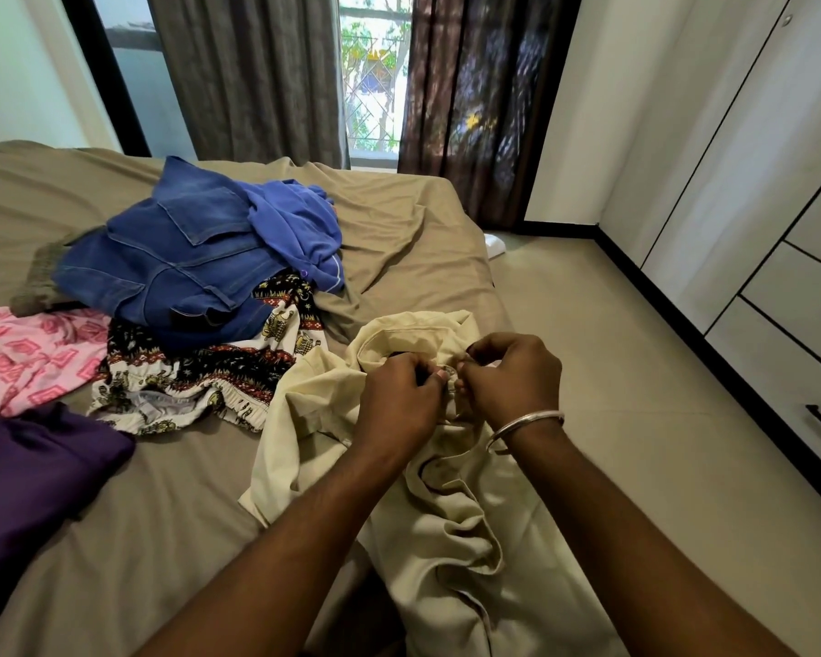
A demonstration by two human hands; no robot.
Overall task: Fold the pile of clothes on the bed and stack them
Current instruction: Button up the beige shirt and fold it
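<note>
A cream garment [451, 528] lies crumpled at the bed's near right corner and hangs over the edge. My left hand [399, 395] and my right hand [513, 377] pinch its waistband together around a small button or clasp. Behind them sits the pile: blue denim jeans [176, 272] on top, a blue-violet shirt [295, 225] beside them, and a black-and-white patterned garment [219, 372] underneath. A pink patterned cloth [29, 358] and a purple garment [29, 471] lie at the left.
The bed [399, 230] has a taupe sheet. An olive cloth [39, 277] pokes out left of the jeans. Beige floor [659, 419] runs along the right, bordered by white wardrobe doors and drawers [778, 230]. Curtains [257, 73] and a window stand behind the bed.
</note>
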